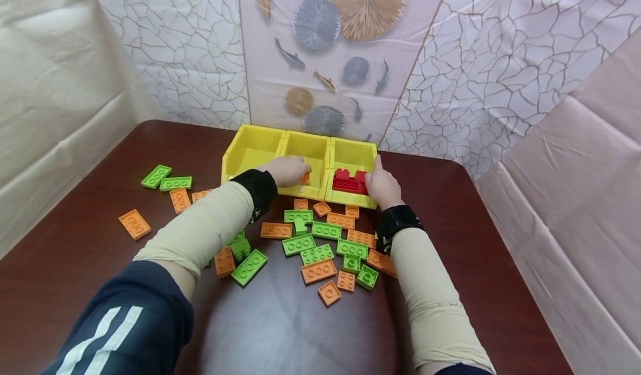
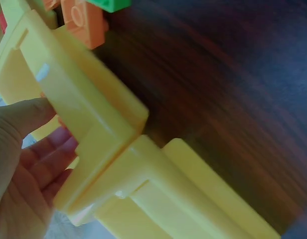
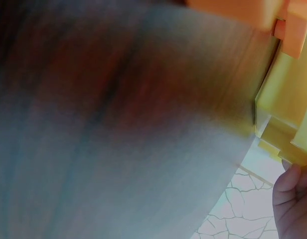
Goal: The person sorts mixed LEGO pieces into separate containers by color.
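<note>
A yellow bin (image 1: 350,198) of three compartments stands at the back of the table. My left hand (image 1: 286,171) reaches over the front edge of its middle compartment and pinches a small orange toy brick (image 1: 305,178). In the left wrist view the front wall hides most of that brick between thumb and fingers. At the bin's right end, my right hand (image 1: 385,188) grips the side wall, index finger along the rim and thumb on the inner side. Several red bricks (image 1: 345,183) lie in the right compartment, close to that thumb.
Many green bricks (image 1: 326,231) and orange bricks (image 1: 318,271) lie loose in front of the bin. To the left are two green plates (image 1: 175,183) and an orange plate (image 1: 134,225). A patterned cloth wall (image 1: 320,85) rises behind the table.
</note>
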The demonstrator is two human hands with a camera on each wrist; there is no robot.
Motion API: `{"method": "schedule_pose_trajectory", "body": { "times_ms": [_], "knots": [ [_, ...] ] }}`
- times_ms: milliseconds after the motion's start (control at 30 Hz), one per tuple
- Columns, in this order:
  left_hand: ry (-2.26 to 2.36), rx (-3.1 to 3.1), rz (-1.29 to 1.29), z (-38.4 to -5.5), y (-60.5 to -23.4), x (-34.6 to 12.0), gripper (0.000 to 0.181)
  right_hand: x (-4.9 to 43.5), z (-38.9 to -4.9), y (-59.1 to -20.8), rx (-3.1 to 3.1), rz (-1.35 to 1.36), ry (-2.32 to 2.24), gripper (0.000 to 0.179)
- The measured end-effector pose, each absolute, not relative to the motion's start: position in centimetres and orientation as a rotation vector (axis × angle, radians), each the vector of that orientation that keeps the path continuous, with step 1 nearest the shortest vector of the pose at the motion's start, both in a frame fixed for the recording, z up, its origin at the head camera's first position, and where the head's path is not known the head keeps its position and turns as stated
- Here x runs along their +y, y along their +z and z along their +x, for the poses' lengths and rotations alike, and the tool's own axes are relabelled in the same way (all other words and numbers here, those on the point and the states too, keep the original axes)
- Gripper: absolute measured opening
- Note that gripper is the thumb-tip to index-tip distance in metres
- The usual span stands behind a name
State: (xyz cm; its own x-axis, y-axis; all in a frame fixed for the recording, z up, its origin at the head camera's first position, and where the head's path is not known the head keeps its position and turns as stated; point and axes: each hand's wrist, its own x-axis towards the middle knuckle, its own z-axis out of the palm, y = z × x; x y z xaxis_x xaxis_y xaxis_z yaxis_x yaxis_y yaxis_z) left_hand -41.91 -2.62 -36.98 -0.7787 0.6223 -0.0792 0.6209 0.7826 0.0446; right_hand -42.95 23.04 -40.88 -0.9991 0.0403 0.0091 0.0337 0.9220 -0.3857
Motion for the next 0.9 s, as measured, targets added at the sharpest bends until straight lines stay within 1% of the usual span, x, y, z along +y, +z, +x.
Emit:
{"method": "schedule_pose_trajectory", "body": {
  "times_ms": [233,333,467,533,633,733,833,900],
  "knots": [
    [0.003,2.781,1.011,-41.9,-36.1,-2.7,0.017,22.7,-43.2,-40.8,-3.074,-0.059,0.619,0.065],
    [0.001,2.718,0.953,-41.8,-35.9,-2.8,0.016,22.6,-43.3,-41.0,-3.074,-0.054,0.614,0.065],
    [0.064,2.678,0.852,-41.3,-35.8,-2.9,0.029,22.6,-43.4,-41.3,-3.072,-0.059,0.612,0.065],
    [0.085,2.678,0.809,-41.2,-35.9,-3.0,0.028,22.6,-43.4,-41.3,-3.070,-0.059,0.616,0.065],
    [0.023,2.697,0.831,-41.3,-36.3,-3.0,0.021,22.7,-43.3,-41.2,-3.066,-0.058,0.619,0.065],
    [-0.033,2.726,0.894,-41.4,-36.7,-3.0,0.031,22.8,-43.2,-41.0,-3.070,-0.070,0.623,0.065],
    [-0.011,2.788,1.000,-41.0,-36.9,-3.2,0.032,22.8,-43.1,-40.8,-3.079,-0.087,0.630,0.065],
    [0.030,2.851,1.097,-40.2,-36.9,-3.5,0.030,22.8,-43.1,-40.7,-3.079,-0.092,0.634,0.065]
  ]
}}
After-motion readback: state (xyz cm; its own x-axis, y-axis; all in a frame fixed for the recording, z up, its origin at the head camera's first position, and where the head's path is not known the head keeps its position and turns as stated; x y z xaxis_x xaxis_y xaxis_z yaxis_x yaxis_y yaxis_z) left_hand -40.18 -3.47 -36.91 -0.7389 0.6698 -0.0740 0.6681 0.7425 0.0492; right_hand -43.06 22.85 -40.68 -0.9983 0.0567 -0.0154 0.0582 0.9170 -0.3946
